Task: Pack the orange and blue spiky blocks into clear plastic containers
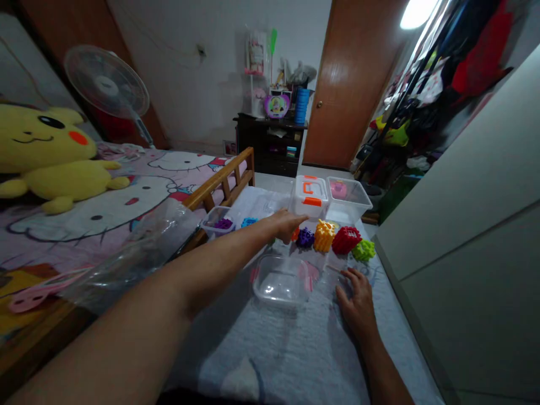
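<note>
My left hand (289, 224) reaches across above the row of toy pieces, its index finger stretched out to the right and its other fingers partly hidden. Just below it are an orange piece (295, 234) and a purple knobbly piece (305, 238). Further right stand a yellow lattice block (324, 235), a red lattice block (346, 241) and a lime-green piece (363, 250). My right hand (358, 295) rests with spread fingers on the cloth, in front of the red block. Between my arms sits a clear plastic container (282, 280) with pink side clips.
Behind the pieces are a lidded white box (311, 194) with orange latches and an open clear bin (348, 197). A small tub (218, 221) with purple pieces and a blue piece (249, 222) lie left. A wooden bed rail (219, 183) borders the left; a pale cabinet (468, 236), the right.
</note>
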Demonstrator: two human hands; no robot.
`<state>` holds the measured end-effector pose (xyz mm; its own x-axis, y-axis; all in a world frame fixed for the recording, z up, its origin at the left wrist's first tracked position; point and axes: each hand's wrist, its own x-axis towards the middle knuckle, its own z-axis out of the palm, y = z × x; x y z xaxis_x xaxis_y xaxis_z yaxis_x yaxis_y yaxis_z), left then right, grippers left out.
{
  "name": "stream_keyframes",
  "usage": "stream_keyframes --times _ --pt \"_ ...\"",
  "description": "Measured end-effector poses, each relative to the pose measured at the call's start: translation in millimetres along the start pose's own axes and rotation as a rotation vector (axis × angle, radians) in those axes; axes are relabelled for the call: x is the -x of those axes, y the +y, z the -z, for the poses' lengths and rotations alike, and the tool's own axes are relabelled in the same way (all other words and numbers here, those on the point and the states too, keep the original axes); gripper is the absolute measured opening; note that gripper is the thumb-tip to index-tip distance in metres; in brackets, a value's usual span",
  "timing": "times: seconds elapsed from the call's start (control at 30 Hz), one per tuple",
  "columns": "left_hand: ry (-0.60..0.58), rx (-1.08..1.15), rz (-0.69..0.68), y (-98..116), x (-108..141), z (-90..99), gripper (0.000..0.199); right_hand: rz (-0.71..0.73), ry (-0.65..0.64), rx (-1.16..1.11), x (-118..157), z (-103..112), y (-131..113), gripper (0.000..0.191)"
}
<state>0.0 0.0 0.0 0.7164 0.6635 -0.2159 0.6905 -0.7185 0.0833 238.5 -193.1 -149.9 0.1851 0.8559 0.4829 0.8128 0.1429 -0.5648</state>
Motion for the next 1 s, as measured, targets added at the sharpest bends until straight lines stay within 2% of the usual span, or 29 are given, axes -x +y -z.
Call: stream_keyframes --times 0.1,0.23,0.33,0.43,0.67,0.77,1.0 --pt "0.051 0.025 -0.067 11.2 21.5 21.4 0.107 -0.001 0.009 0.000 -0.7 -1.0 -0.8 0.039" --pt "0.099 0.072 -0.231 41.1 62.4 39.5 0.101 -0.011 0.016 0.007 -1.5 -2.0 -3.2 0.040" --pt "0.044 0.057 -0.309 63.0 89.3 35.6 0.085 -0.012 0.009 0.004 -1.7 -2.0 -4.1 0.040" --pt "0.006 0.009 -0.332 72.9 104.6 21.5 0.073 -0.014 0.015 -0.003 -1.8 -1.9 -4.0 0.039" --pt "-0.048 -0.121 -0.282 65.1 105.5 -8.6 0.051 0.001 0.039 -0.017 -2.0 -2.9 -3.9 0.038" --pt "-0.065 -0.151 -0.294 63.9 102.0 -11.3 0.045 -0.005 0.045 -0.012 -1.7 -3.9 -3.8 0.036" --pt "-0.116 -0.208 -0.349 63.6 99.4 -6.9 0.048 -0.017 0.030 -0.020 -1.2 -3.6 -3.5 0.036"
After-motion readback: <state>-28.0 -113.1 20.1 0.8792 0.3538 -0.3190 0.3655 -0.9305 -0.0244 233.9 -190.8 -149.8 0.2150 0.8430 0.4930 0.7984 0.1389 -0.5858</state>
